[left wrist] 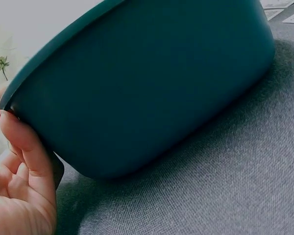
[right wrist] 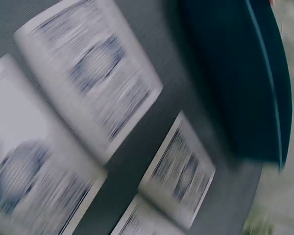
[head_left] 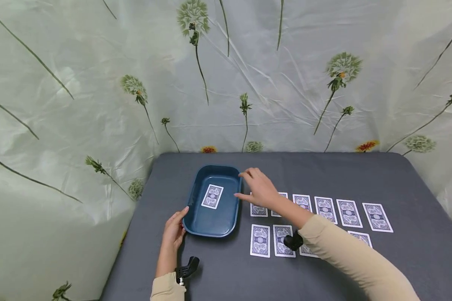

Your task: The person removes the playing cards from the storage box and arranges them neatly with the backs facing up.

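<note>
A dark blue tray (head_left: 212,229) with raised walls sits on the grey table, and one patterned playing card (head_left: 212,196) lies back up on its floor. My left hand (head_left: 174,229) grips the tray's near left corner; in the left wrist view the fingers (left wrist: 32,152) curl against the outer wall, below the rim. Over the tray's right rim is my right hand (head_left: 259,188), its thumb and fingers spread apart with nothing between them. Just right of the tray, a playing card (head_left: 258,210) in the far row is partly covered by that hand.
More cards lie back up in two rows right of the tray, including a near-row card (head_left: 260,241) and the far-row end card (head_left: 377,217). My right forearm (head_left: 346,246) hides parts of several. A flower-printed sheet (head_left: 286,83) hangs behind the table.
</note>
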{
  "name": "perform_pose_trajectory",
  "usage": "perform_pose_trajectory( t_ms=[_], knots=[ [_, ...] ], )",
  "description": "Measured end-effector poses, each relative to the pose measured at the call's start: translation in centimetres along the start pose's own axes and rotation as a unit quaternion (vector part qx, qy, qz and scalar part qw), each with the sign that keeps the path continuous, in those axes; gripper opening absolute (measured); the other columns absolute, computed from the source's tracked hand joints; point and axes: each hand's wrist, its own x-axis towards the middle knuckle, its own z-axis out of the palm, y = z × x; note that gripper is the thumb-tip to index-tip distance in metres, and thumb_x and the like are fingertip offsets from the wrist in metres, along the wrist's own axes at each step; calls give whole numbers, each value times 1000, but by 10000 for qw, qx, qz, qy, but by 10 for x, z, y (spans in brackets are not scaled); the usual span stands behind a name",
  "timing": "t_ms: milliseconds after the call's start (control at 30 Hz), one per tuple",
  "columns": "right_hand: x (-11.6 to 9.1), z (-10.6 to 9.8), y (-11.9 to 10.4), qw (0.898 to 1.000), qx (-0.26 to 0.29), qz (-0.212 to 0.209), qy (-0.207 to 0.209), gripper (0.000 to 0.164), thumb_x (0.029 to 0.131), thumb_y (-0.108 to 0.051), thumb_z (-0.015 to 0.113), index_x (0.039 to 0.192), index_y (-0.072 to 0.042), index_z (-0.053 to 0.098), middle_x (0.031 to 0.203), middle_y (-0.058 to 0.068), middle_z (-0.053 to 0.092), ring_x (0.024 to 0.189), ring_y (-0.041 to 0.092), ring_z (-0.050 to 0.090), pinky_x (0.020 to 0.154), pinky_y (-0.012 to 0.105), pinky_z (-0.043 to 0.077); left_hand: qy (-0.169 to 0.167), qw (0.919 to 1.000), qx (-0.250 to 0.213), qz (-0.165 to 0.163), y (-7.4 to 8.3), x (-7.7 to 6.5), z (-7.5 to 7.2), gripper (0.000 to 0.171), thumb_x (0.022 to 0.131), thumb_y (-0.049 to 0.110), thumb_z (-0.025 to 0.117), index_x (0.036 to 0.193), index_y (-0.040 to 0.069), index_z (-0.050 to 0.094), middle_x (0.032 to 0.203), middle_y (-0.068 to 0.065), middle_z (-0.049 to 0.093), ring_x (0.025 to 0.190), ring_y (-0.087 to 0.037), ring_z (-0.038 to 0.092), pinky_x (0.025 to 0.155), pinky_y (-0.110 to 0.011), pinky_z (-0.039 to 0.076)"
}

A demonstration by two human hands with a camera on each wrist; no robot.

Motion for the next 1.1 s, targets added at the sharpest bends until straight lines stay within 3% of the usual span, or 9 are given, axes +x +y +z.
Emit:
perform_pose_trajectory(
  t_ms=[233, 467, 767, 1100],
  knots=[
    [36, 37, -41, 9947, 361, 403, -878, 76, 75, -48, 71, 129, -1, 46, 119, 16, 45, 106, 28, 43, 85, 39, 44, 141, 9996, 202, 158, 1, 2, 5, 37, 84, 19, 68, 56, 15, 44, 52, 5, 35, 46, -6, 34, 42, -18, 29],
    [52, 77, -53, 9859, 243, 726, -1489, 91, 67, -48, 79, 132, 1, 39, 125, 19, 39, 114, 31, 37, 92, 41, 40, 198, 9995, 173, 150, -1, 5, 2, 36, 84, 18, 68, 56, 15, 46, 51, 5, 37, 44, -4, 34, 40, -16, 29],
    [57, 100, -56, 9729, -59, 1332, -1890, 105, 63, -57, 77, 139, -1, 31, 134, 19, 34, 124, 33, 31, 105, 48, 24, 139, 9997, 195, 4, -6, 3, -1, 38, 85, 20, 67, 55, 15, 44, 51, 5, 36, 42, -5, 34, 39, -17, 29],
    [67, 109, -53, 9718, -142, 1592, -1735, 103, 51, -58, 83, 129, -4, 43, 122, 15, 42, 115, 30, 37, 100, 49, 27, 37, 9998, 190, 88, -4, 7, -3, 39, 85, 20, 67, 55, 15, 43, 51, 5, 37, 42, -5, 35, 39, -16, 29]
  ],
)
